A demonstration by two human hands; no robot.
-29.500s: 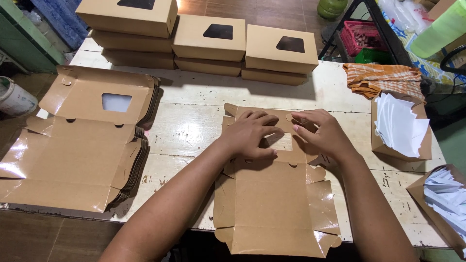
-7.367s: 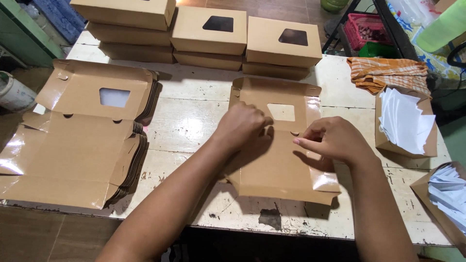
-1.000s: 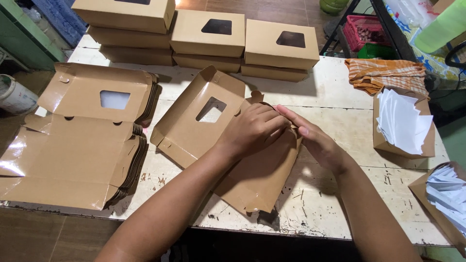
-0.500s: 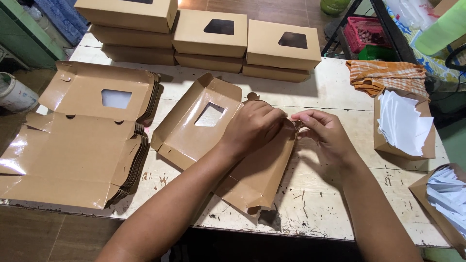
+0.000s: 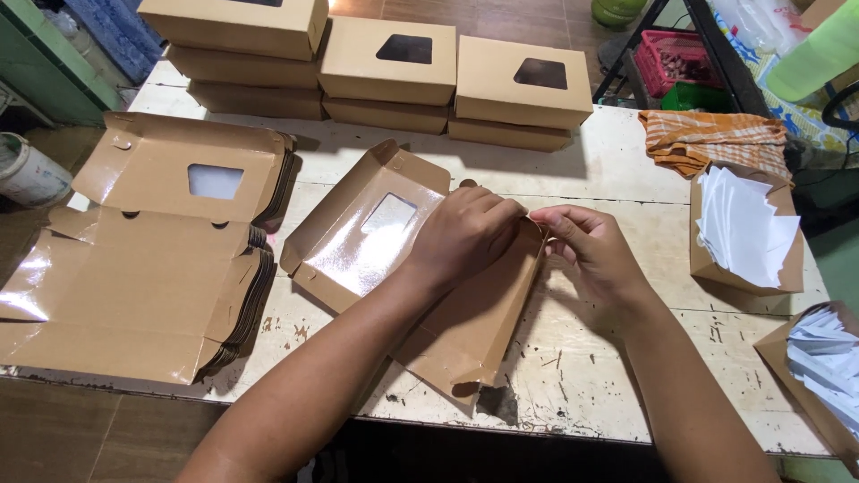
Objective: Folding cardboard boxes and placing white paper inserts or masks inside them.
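A brown cardboard box blank with a clear window (image 5: pixel 376 237) lies half folded in the middle of the white table (image 5: pixel 608 358). Its glossy windowed lid tilts up to the left. My left hand (image 5: pixel 465 234) presses down on the box's right corner from inside. My right hand (image 5: pixel 591 255) pinches the upright side wall and flap at that same corner. The near end of the box hangs toward the table's front edge.
A thick stack of flat window-box blanks (image 5: pixel 143 259) lies at the left. Finished closed boxes (image 5: pixel 394 72) are stacked in rows at the back. An orange striped cloth (image 5: pixel 716 141) and two open boxes of white paper sheets (image 5: pixel 743 233) sit at the right.
The flat blank has been folded up into a half-formed box. In the last second my right hand shifted from under my left to the corner flap, and the box turned slightly.
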